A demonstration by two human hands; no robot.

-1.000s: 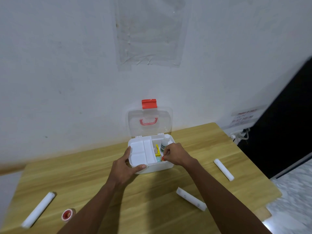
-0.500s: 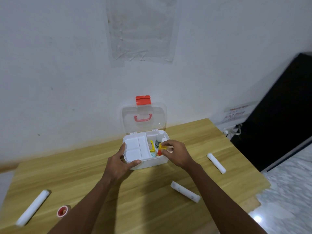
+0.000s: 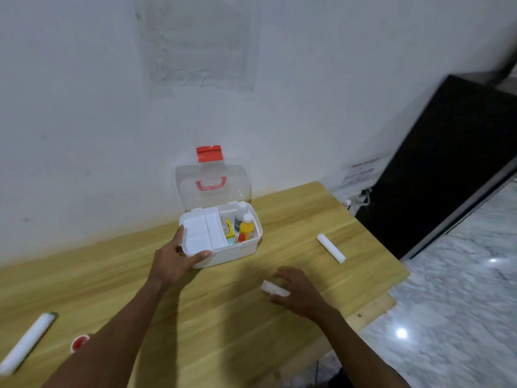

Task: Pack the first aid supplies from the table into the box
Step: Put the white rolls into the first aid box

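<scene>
The white first aid box stands open on the wooden table, with its clear lid upright against the wall. Inside its right compartment are an orange bottle, a white bottle and a yellow item. My left hand grips the box's front left corner. To the right of the box and nearer to me, my right hand lies over a white bandage roll on the table, fingers and thumb around it; most of the roll is hidden.
Another white roll lies near the table's right edge. A long white roll and a red tape roll sit at the near left. A black panel and marble floor are beyond the table's right edge.
My right hand has left the box, where the orange bottle now stands, and moved down to the roll on the table. My left hand has stayed on the box.
</scene>
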